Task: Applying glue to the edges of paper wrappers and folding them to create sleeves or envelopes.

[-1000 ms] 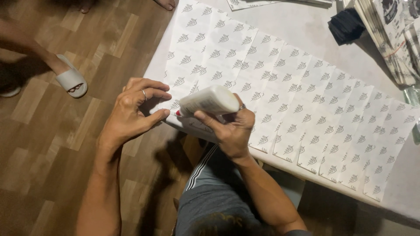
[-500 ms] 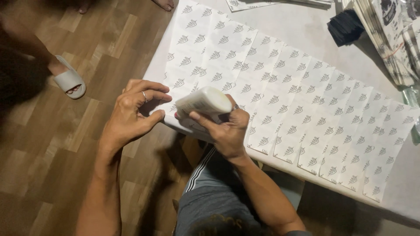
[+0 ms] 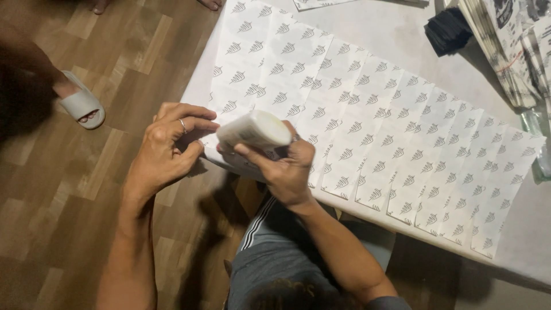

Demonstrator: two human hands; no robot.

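Observation:
My right hand (image 3: pixel 286 166) grips a small white bottle (image 3: pixel 254 130), held on its side over the near left corner of the table. My left hand (image 3: pixel 166 150), a ring on one finger, pinches the corner of a white sticker sheet (image 3: pixel 229 103) just left of the bottle, its fingertips by the bottle's end. Several overlapping white sticker sheets (image 3: pixel 390 126) printed with small dark leaf marks cover the white table (image 3: pixel 396 34).
Stacks of printed paper (image 3: pixel 505 46) lie at the far right, beside a dark folded cloth (image 3: pixel 450 28). Another person's foot in a white slipper (image 3: pixel 80 106) stands on the wooden floor (image 3: pixel 69 189) at left. My knees in grey shorts (image 3: pixel 275 252) are under the table edge.
The bottle in my right hand has shifted slightly left and down toward the sheet corner. The slippered foot has moved a little to the left.

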